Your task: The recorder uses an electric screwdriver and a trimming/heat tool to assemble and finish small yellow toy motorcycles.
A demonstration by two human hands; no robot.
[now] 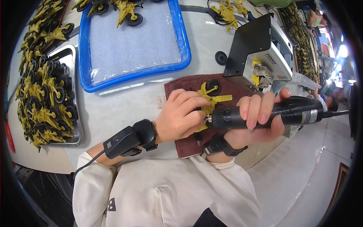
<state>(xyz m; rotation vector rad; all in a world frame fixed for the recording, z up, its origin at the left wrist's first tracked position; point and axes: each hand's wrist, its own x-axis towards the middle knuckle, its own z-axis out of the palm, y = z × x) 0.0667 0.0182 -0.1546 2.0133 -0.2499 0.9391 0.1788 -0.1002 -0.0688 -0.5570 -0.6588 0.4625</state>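
My right hand (259, 113) is wrapped around a black electric screwdriver (298, 110), which lies level with its tip pointing left. That tip meets a yellow toy motorcycle (217, 99) with black wheels, resting on a dark red cloth (189, 149). My left hand (184, 113) is closed on the toy's left side and steadies it beside the screwdriver's bit. Its fingers cover part of the toy, so the exact contact of bit and screw is hidden.
A metal tray (78, 125) heaped with yellow toy motorcycles stands at the left. Behind is a blue-rimmed tray (132, 80) with several more. To the right stands a black-and-white screw feeder machine (261, 56), near a loose black wheel (221, 58).
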